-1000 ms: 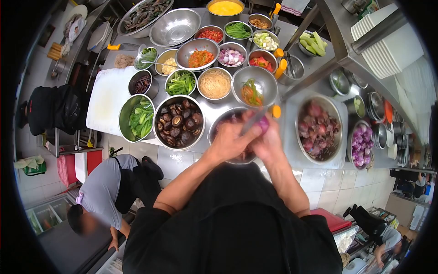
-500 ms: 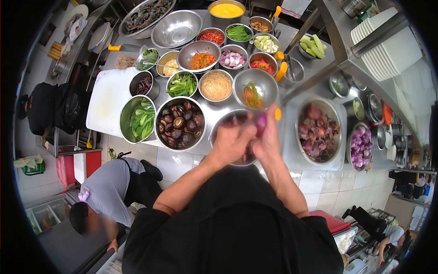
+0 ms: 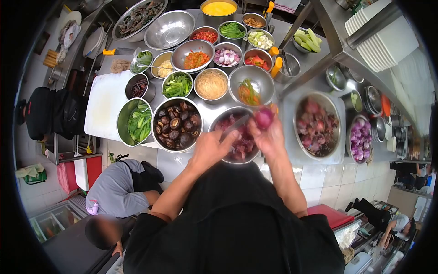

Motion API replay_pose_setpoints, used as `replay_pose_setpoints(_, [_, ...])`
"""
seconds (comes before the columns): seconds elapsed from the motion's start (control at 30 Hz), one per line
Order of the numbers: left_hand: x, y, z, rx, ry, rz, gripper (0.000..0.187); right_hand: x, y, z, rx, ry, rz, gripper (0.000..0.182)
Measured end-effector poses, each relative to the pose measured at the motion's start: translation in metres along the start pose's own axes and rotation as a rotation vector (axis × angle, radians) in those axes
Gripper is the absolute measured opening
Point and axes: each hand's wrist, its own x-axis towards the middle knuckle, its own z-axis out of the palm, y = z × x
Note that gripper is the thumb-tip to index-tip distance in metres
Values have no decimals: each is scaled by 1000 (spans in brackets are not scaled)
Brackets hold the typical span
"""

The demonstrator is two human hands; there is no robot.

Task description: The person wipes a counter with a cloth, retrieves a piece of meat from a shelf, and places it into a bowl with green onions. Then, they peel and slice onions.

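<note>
My left hand [image 3: 213,147] is closed around a knife [image 3: 237,125], its blade slanting up and right. In my right hand [image 3: 270,137] a purple-red onion [image 3: 263,118] is gripped, its shiny round side facing up near the blade tip. Both hands are over a metal bowl [image 3: 213,122] of dark red onion skins [image 3: 241,148]. To the right sits a perforated metal colander [image 3: 299,145] with red onions and papery skins [image 3: 317,121]. Farther right, shiny peeled onions [image 3: 360,137] fill another container. The knife's handle is hidden by my left fingers.
Shiitake mushrooms [image 3: 178,123] and leafy greens [image 3: 140,121] stand in pots at left. Behind are noodles [image 3: 211,84] and a bowl with vegetable strips [image 3: 262,75]. A white cutting board [image 3: 107,105] lies left. A shelf post [image 3: 310,73] rises right. One person [image 3: 116,187] bends at lower left.
My hands have moved apart, so the knife and the bowl's onion skins show more plainly. The onion has turned upward in my right hand. The person at lower left has bent lower.
</note>
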Motion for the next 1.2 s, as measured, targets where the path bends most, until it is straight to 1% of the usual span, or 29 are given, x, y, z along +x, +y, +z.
replay_pose_setpoints(0.03, [0, -5, 2, 43, -5, -3, 50, 0, 0, -2, -5, -14, 10, 44])
replay_pose_setpoints(0.1, [1, -9, 2, 129, -10, -10, 45, -3, 0, 2, -22, 35, 43, 45])
replay_pose_setpoints(0.13, [2, -9, 0, 121, -32, -16, 43, -4, 0, 5, -32, 58, 61, 45])
replay_pose_setpoints(0.23, [2, -9, -3, 100, -85, -27, 38, -8, 2, 8, -13, 0, 125, 45])
replay_pose_setpoints(0.3, [4, -6, -6, 96, -98, -22, 38, -11, 5, 12, -7, -1, 145, 45])
replay_pose_setpoints(0.33, [4, -2, -7, -36, -98, -20, 38, -11, 6, 14, -3, -1, 154, 45])
replay_pose_setpoints(0.4, [6, 12, -7, -302, -97, -16, 37, -7, 7, 3, 38, -121, 198, 46])
replay_pose_setpoints(0.43, [7, 17, -6, -403, -140, -48, 38, -6, 8, -1, 59, -181, 221, 47])
replay_pose_setpoints(0.5, [8, 23, -3, -605, -223, -112, 38, -11, 13, 18, 47, 45, 170, 48])
replay_pose_setpoints(0.53, [11, 23, 3, -599, -218, -52, 38, -13, 15, 27, 40, 157, 143, 49])
replay_pose_setpoints(0.63, [13, 31, 1, -523, -253, -97, 37, -19, 15, 33, 52, 83, 209, 48])
replay_pose_setpoints(0.67, [13, 32, 2, -547, -263, -118, 37, -17, 16, 28, 65, 66, 205, 43])
replay_pose_setpoints(0.77, [14, 31, 4, -556, -253, -64, 41, -13, 21, 20, 71, 62, 166, 40])
replay_pose_setpoints(0.87, [13, 38, 2, -530, -184, 10, 47, -12, 22, 18, 27, 52, 138, 39])
replay_pose_setpoints(0.97, [13, 36, 1, -535, -211, -34, 54, -12, 25, 22, -20, 77, 78, 40])
replay_pose_setpoints(1.07, [13, 34, 1, -546, -216, -42, 59, -12, 26, 24, -85, 58, 17, 41])
replay_pose_setpoints(1.17, [11, 36, 1, -575, -188, -40, 62, -16, 26, 33, -122, 64, -24, 44])
replay_pose_setpoints(1.2, [11, 35, 3, -607, -178, -48, 61, -16, 27, 34, -133, 103, -46, 46])
